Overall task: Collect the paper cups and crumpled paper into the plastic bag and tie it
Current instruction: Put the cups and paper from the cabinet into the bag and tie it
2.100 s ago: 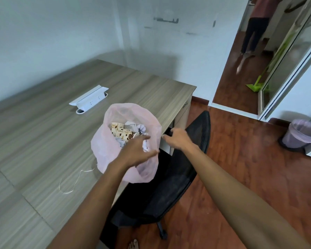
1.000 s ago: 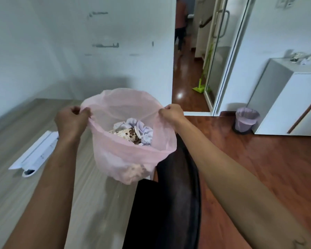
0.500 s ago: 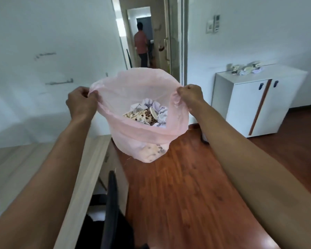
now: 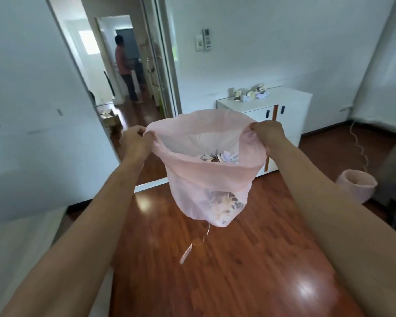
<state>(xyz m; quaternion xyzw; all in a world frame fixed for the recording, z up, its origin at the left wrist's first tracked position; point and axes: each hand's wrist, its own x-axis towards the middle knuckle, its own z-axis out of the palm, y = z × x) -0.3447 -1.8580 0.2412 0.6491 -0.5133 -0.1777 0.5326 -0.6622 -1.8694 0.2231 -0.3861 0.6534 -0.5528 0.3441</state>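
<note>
Hands, left hand (image 4: 135, 140) and right hand (image 4: 268, 133), grip unlabelled plastic bag (image 4: 206, 179) rim.

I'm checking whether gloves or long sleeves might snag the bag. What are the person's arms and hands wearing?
Nothing that shows. The left hand and right hand are bare, with no gloves, rings or watch visible. Both forearms are uncovered up to the frame's edge; no sleeve or wristband comes into view.
</note>
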